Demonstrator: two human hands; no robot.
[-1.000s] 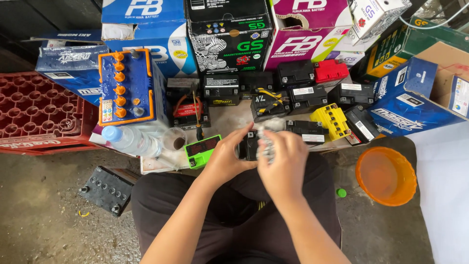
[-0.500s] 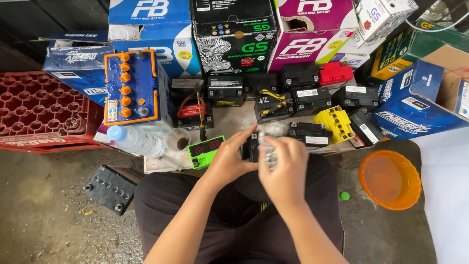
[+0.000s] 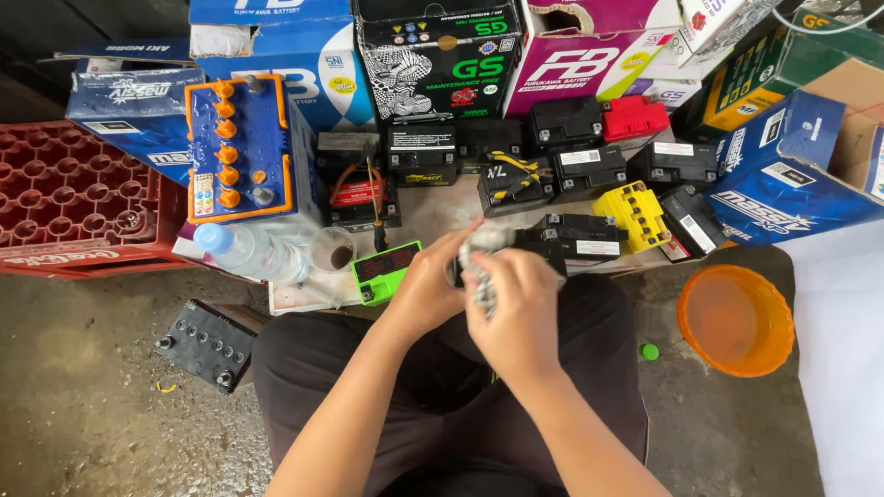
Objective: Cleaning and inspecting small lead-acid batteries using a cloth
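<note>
A: Status, both hands?

B: Left hand (image 3: pixel 425 290) curled around a small black battery (image 3: pixel 458 272), fingers closed on its side. Right hand (image 3: pixel 512 308) closed on a crumpled grey rag (image 3: pixel 479 267), pressed against the battery. Both held above the lap, just in front of the near edge of the low board (image 3: pixel 433 207) carrying the batteries.

A: Items adj. to hands?

B: Green battery (image 3: pixel 385 271) at the board's near edge, just left of the left hand. Clear cup (image 3: pixel 333 248) and plastic bottle w/ blue cap (image 3: pixel 249 252) further left. Black batteries (image 3: pixel 575 237) just beyond the right hand; yellow battery (image 3: pixel 635 213) to their right; red battery (image 3: pixel 633 118) toward the far edge.

A: Perimeter?

B: Blue battery w/ orange caps (image 3: pixel 241 147) at far left of board, red crate (image 3: pixel 78 198) beside it. Battery cartons (image 3: pixel 437 55) along the far side. On the floor: black battery (image 3: pixel 207 342) left of the knee, orange bowl (image 3: pixel 735 319) right, small green cap (image 3: pixel 650 351) near the bowl.
</note>
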